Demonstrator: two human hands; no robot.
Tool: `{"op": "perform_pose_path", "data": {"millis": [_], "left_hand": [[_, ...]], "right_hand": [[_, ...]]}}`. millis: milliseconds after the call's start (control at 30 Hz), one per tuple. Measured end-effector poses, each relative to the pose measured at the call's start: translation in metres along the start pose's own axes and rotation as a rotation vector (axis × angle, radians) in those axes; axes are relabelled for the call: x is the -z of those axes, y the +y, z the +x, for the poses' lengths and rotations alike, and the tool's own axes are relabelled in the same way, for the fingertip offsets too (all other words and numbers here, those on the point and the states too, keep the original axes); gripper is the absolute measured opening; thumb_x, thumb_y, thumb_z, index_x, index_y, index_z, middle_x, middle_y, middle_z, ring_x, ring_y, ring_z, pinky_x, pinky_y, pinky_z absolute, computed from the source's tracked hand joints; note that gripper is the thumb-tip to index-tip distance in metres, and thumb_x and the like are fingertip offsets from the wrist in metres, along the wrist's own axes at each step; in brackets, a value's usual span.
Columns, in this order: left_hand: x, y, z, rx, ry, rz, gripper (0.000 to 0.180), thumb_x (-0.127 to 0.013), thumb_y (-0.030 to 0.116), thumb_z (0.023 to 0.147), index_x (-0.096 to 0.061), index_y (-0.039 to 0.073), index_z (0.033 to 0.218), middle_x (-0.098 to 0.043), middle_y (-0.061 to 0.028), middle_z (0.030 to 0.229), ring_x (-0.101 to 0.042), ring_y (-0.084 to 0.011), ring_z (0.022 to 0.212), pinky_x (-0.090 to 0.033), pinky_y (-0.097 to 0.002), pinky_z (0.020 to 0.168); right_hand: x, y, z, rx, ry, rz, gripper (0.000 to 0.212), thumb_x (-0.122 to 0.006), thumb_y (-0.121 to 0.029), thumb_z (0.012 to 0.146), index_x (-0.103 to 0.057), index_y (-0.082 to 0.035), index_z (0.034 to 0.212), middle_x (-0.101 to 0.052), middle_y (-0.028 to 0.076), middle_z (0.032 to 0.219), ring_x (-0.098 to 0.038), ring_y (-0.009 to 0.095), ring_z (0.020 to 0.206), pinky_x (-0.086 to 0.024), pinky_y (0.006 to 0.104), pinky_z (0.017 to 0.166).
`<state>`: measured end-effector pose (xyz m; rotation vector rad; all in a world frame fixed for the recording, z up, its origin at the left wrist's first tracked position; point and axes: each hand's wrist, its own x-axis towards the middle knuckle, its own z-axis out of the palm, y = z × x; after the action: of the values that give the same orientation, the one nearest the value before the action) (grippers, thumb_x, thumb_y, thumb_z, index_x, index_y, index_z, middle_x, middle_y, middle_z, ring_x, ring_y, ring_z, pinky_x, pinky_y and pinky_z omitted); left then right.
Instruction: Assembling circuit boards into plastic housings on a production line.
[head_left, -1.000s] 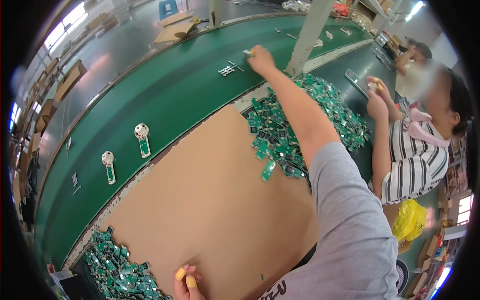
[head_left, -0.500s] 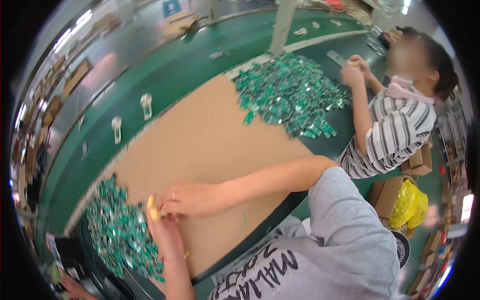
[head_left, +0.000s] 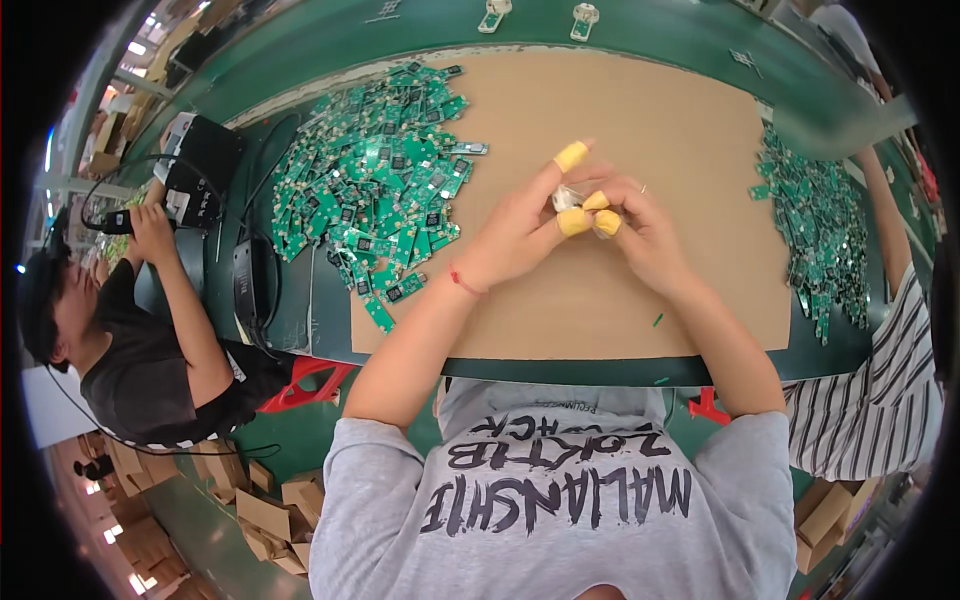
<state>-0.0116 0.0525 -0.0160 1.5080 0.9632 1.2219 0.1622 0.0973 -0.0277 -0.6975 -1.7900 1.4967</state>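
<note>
My left hand point(head_left: 518, 228) is over the middle of a brown cardboard sheet point(head_left: 620, 110). Its thumb and index finger, in yellow finger covers, close around a small whitish, shiny piece point(head_left: 567, 199) too unclear to name. Close against it, my right hand point(head_left: 650, 240) pinches thumb and index finger together, also in yellow covers. Whatever sits between those right fingertips is mostly hidden. To the left of my hands lies a heap of green circuit boards point(head_left: 385, 155), some overlapping the cardboard.
A second heap of circuit boards point(head_left: 815, 230) covers the right side. White-framed parts point(head_left: 585, 22) lie on the green belt beyond. At left are a black box-shaped device point(head_left: 200, 160), a black adapter with cables point(head_left: 250, 285) and a co-worker point(head_left: 130, 340); another person's striped sleeve point(head_left: 870, 390) is at right.
The view has swung and levelled. My hands were beside the left heap, with my right arm stretched across the cardboard; now both meet over its middle.
</note>
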Motion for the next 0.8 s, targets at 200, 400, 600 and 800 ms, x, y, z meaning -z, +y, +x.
{"op": "perform_pose_path", "data": {"millis": [200, 400, 600, 800], "left_hand": [[0.072, -0.008, 0.006, -0.127, 0.212, 1.157, 0.034, -0.057, 0.007, 0.074, -0.059, 0.009, 0.108, -0.056, -0.005, 0.11, -0.052, -0.0207, 0.095, -0.041, -0.0309, 0.082], [0.066, -0.006, 0.021, -0.012, 0.171, 1.398, 0.017, -0.059, 0.005, 0.074, -0.063, 0.004, 0.091, -0.059, -0.0073, 0.092, -0.054, -0.0255, 0.088, -0.044, -0.036, 0.077], [-0.013, 0.022, 0.007, -0.01, 0.267, 0.338, 0.016, -0.055, 0.001, 0.079, -0.057, 0.0, 0.094, -0.06, -0.0091, 0.084, -0.059, -0.0165, 0.07, -0.047, -0.0261, 0.063], [-0.029, 0.022, 0.002, -0.106, 0.309, 0.301, 0.017, -0.057, -0.002, 0.076, -0.055, -0.001, 0.093, -0.062, -0.0098, 0.085, -0.061, -0.0169, 0.072, -0.048, -0.0263, 0.065]], "right_hand": [[0.0, -0.007, 0.001, -0.032, -0.052, -0.283, 0.013, -0.048, -0.004, 0.084, -0.057, -0.003, 0.092, -0.053, 0.003, 0.083, -0.048, 0.015, 0.074, -0.039, 0.0266, 0.063], [0.005, -0.008, -0.006, -0.179, -0.041, -0.18, 0.016, -0.047, -0.009, 0.084, -0.057, -0.001, 0.094, -0.055, 0.004, 0.082, -0.051, 0.012, 0.073, -0.042, 0.026, 0.064], [0.002, -0.039, -0.011, -0.232, 0.03, 0.092, 0.017, -0.043, -0.007, 0.083, -0.055, 0.001, 0.092, -0.057, 0.003, 0.079, -0.056, 0.009, 0.075, -0.048, 0.0246, 0.063], [0.0, -0.043, -0.016, -0.107, 0.155, -0.062, 0.013, -0.048, -0.006, 0.078, -0.056, -0.001, 0.088, -0.058, 0.005, 0.074, -0.054, 0.014, 0.059, -0.044, 0.0278, 0.062]]}}
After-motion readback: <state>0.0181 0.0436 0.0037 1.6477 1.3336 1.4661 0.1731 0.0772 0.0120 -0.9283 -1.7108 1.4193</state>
